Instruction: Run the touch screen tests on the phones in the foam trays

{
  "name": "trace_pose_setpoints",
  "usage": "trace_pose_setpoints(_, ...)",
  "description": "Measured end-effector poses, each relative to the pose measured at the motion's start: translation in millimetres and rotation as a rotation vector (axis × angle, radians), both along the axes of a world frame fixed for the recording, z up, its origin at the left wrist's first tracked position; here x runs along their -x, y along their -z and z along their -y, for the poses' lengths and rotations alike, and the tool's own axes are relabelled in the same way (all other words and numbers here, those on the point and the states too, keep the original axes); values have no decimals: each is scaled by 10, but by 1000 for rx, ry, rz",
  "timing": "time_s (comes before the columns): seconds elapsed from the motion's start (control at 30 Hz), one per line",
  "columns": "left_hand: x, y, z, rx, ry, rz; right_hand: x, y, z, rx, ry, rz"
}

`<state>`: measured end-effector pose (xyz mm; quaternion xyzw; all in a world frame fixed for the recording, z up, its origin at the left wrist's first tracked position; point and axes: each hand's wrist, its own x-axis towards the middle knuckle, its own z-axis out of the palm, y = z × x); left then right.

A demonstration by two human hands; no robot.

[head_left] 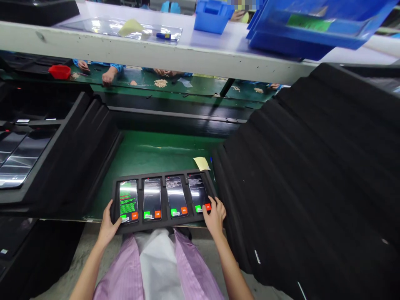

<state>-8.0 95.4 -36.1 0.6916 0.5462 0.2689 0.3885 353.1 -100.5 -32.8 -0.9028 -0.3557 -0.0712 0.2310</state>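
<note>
A black foam tray (140, 227) lies on the green work surface close to my body, with several phones set side by side in its slots. My left hand (108, 225) grips the tray's left end, its thumb reaching over the bottom of the leftmost phone (128, 200). That phone shows green and red text lines. At the right end, my right hand (215, 214) holds the tray's edge, thumb by the red button of the rightmost phone (196, 191). Between them, two more phones, the left-middle phone (152, 199) and right-middle phone (176, 196), show dark screens with green and orange buttons.
Tall stacks of black trays flank me: a right stack (300, 175) and a left stack (78, 146) with phones on top. A yellow paper note (201, 163) lies behind my tray. Overhead runs a white shelf (150, 54) with blue bins (212, 18). Co-workers' hands (109, 76) show beyond.
</note>
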Motion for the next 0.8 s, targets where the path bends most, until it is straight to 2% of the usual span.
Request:
trace_pose_setpoints(0.27, -6, -7, -8, 4, -10, 7, 127, -5, -55, 12, -72, 55)
trace_pose_setpoints(0.43, -11, -22, 2, -1, -19, 10, 189, -23, -99, 17, -37, 94)
trace_pose_setpoints(0.53, -1, -32, 5, 1, -21, 6, 293, -70, -161, -13, -77, 91)
trace_pose_setpoints(0.6, 8, -35, 6, 2, -21, 5, 445, -121, -223, -20, -178, 79)
trace_pose_setpoints(0.73, 22, -23, 8, -1, -24, 5, 871, -233, -392, 18, -515, 50)
trace_pose_setpoints(0.8, 27, -12, 6, 0, -22, 6, 1043, -274, -480, 23, -638, 36)
